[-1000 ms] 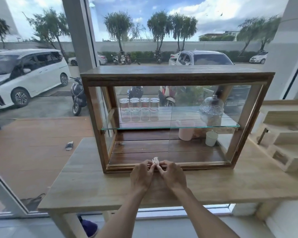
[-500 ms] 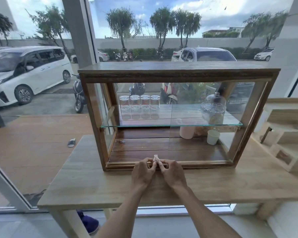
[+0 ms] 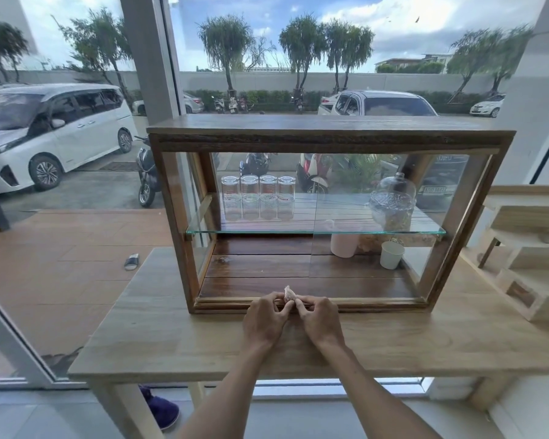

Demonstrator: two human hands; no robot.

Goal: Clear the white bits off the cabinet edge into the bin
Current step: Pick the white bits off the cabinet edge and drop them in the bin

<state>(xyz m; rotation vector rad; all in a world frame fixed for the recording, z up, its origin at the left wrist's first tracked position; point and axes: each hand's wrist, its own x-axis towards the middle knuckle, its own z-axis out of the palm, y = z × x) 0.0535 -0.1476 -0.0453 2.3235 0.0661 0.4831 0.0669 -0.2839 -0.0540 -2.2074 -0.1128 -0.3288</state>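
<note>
Two hands meet at the cabinet's (image 3: pixel 298 134) lower front edge on the worktop (image 3: pixel 140 327). Left hand (image 3: pixel 262 321) and right hand (image 3: pixel 322 321) pinch one white bit (image 3: pixel 288 294) between their fingers, probably to gather it. No bin is visible.

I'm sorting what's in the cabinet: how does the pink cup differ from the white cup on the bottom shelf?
The pink cup is larger and stands further back, its top hidden behind the glass shelf; the white cup is smaller and nearer the front, with its open rim in full view. The pink cup sits to the left, the white cup closer to the cabinet's right post. Both stand upright on the dark wooden floor.
</note>
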